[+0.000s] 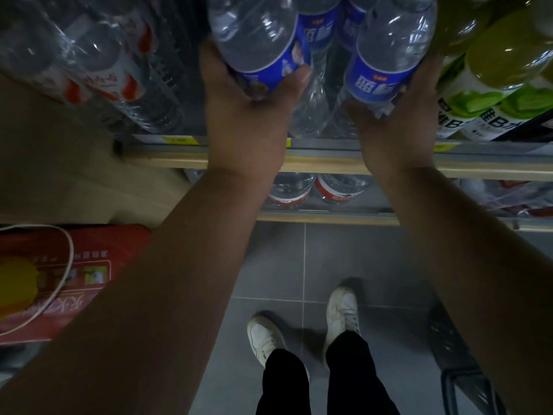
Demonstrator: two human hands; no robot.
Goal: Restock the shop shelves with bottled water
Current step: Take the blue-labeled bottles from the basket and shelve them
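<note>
Shop aisle: grey tiled floor (344, 259) under your feet, with a wood-edged shelf (179, 162) straight ahead of you.
Far left: a red carton (74, 265) with a white strap sits low beside you. Above it, on the shelf, stand red-label bottles (98, 64).
Left hand: your left hand (245, 115) grips a blue-label bottle (257, 46), thumb curled round its label and the other fingers wrapped behind it. It tilts over the shelf front. You cannot tell whether its base is down yet, because your hand hides it.
Middle: more blue-label bottles, the back row (324, 28), already stand behind the gap between your hands, with clear bottle bodies below them at the shelf lip.
Lower shelf: red-banded bottles (317, 190) fill the tier beneath.
Right hand: your right hand (401, 124) cups a second blue-label bottle (386, 52) from below and the side, fingers curled round it. This one leans too, just beside the back row.
Right: green drink bottles (493, 73) stand next to that slot, nearly touching your right hand.
Bottom right: a dark wire basket (454, 348) rests on the floor. What it holds is not clear.
Progress: judged from this, the blue-label slot is partly stocked. These two bottles are at the shelf but not clearly seated, so you have them to stand upright and release. How much stock remains cannot be read here.
</note>
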